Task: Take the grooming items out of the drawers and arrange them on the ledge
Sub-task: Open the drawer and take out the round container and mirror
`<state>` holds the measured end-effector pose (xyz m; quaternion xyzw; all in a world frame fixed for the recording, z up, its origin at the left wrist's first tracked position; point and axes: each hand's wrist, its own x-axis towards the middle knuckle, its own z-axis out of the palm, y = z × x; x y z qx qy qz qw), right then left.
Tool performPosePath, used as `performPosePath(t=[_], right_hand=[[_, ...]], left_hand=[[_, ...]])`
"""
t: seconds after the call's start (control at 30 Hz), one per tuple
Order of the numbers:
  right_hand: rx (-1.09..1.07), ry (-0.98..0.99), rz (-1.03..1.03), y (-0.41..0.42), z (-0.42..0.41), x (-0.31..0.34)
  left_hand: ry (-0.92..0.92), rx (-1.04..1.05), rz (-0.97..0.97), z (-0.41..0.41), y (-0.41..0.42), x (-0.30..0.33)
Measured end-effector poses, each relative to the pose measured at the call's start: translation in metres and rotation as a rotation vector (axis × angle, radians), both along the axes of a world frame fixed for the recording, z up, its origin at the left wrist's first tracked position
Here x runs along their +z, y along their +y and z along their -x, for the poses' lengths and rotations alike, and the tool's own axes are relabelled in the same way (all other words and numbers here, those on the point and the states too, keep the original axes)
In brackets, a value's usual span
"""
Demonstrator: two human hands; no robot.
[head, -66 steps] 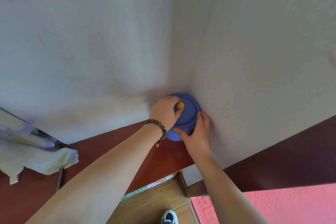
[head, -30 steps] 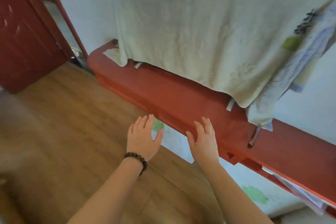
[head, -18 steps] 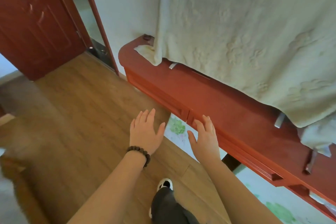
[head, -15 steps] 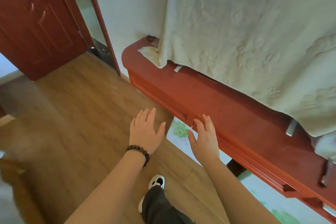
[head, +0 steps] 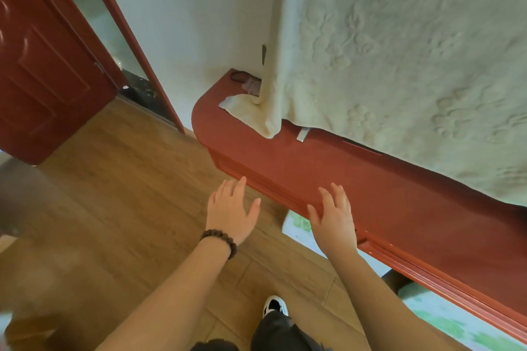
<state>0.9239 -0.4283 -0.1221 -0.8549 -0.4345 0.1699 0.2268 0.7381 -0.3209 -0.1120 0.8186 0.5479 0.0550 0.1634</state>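
Note:
A long red wooden ledge (head: pixel 285 162) runs from the middle of the view down to the right along the wall. My left hand (head: pixel 231 212), with a bead bracelet at the wrist, hovers open over the wooden floor just in front of the ledge's front edge. My right hand (head: pixel 333 219) is open with straight fingers over that front edge, and whether it touches the wood I cannot tell. Neither hand holds anything. No grooming item or open drawer is visible.
A cream embossed towel (head: pixel 399 65) hangs over the ledge, its corner lying on the wood. A metal bar end (head: pixel 302 134) sticks out below it. A red door (head: pixel 42 65) stands open at left. My shoe (head: pixel 273 306) is on the wooden floor (head: pixel 114 208).
Both hands let go of the blue round thing in the wall corner. My view then swung left along the ledge to its rounded end, both hands staying open in front of it.

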Motion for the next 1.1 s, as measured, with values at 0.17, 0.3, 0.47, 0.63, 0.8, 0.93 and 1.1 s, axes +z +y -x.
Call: performPosePath(t=[0.17, 0.3, 0.47, 0.63, 0.8, 0.93, 1.1], right_hand=[[-0.115, 0.023, 0.016, 0.016, 0.019, -0.007], [-0.213, 0.015, 0.039, 0.023, 0.048, -0.019], [-0.351, 0.047, 0.105, 0.038, 0.091, -0.03], [-0.444, 0.049, 0.145, 0.048, 0.111, -0.038], [-0.51, 0.047, 0.188, 0.051, 0.108, -0.055], [-0.553, 0.081, 0.219, 0.049, 0.102, -0.069], [-0.579, 0.07, 0.196, 0.047, 0.094, -0.081]], left_hand=[[0.006, -0.073, 0.03, 0.011, 0.043, -0.007], [0.027, -0.161, 0.068, 0.028, 0.079, -0.019], [0.039, -0.247, 0.147, 0.053, 0.122, -0.039], [0.02, -0.148, 0.3, 0.071, 0.158, -0.051], [-0.201, 0.071, 0.495, 0.061, 0.179, -0.065], [-0.472, 0.179, 0.551, 0.039, 0.186, -0.078], [-0.628, 0.295, 0.569, 0.025, 0.188, -0.096]])
